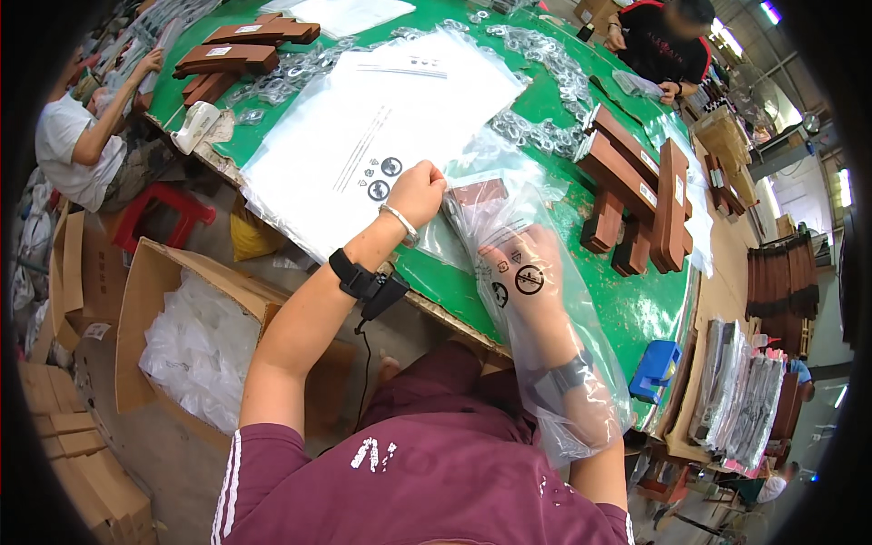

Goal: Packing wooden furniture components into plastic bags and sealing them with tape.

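A long clear plastic bag (595, 400) with black printed symbols covers my right hand (527, 254) and forearm like a sleeve. Inside the bag, my right hand closes around the near end of a reddish-brown bar (479, 193), whose far end shows beyond my fingers. My left hand (418, 193) is closed in a pinch at the bag's upper left edge, beside the bar. Under my left wrist lies a broad stack of printed clear bags (391, 118) on the green table (445, 295).
Brown bars lie stacked at the right (636, 191) and far left (241, 50). Small wrapped metal parts (545, 68) run across the table. A blue tape dispenser (656, 371) sits near the right edge. An open carton (200, 336) stands below left. Two people work across and at left.
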The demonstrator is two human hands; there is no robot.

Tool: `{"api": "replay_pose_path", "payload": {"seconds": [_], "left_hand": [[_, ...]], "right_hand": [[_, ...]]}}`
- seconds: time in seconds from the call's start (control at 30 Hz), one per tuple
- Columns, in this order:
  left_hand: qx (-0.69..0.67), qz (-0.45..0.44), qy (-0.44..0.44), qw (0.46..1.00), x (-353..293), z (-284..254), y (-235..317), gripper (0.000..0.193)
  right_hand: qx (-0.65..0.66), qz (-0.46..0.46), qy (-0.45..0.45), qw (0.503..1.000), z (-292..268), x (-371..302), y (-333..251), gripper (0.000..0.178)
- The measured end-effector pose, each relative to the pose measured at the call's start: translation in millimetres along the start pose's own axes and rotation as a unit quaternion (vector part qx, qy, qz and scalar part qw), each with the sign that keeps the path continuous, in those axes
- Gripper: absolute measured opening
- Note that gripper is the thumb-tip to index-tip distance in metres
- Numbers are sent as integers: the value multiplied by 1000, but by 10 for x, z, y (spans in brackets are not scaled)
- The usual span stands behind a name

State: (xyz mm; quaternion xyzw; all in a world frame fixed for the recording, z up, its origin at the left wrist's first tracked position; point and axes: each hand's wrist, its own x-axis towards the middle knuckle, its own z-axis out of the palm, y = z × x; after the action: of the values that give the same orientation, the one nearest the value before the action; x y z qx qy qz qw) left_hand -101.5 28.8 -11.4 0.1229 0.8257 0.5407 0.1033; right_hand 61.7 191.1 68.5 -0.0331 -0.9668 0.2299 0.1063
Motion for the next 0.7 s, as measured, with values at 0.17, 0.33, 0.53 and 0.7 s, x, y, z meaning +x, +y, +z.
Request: {"api": "replay_pose_path", "payload": {"seconds": [0.17,0.33,0.53,0.7], "left_hand": [[-43,-18,-38,998,12,-5,95,14],[-60,-46,-18,997,-64,-113,-103,14],[-65,-33,-33,997,-42,-38,52,15],[-71,-39,-33,996,-60,-42,44,14]], "right_hand": [[53,-161,77,983,190,99,229,26],[30,-213,77,974,327,200,85,25],[43,-134,81,987,365,252,89,12],[-24,-27,44,998,505,260,37,14]]}}
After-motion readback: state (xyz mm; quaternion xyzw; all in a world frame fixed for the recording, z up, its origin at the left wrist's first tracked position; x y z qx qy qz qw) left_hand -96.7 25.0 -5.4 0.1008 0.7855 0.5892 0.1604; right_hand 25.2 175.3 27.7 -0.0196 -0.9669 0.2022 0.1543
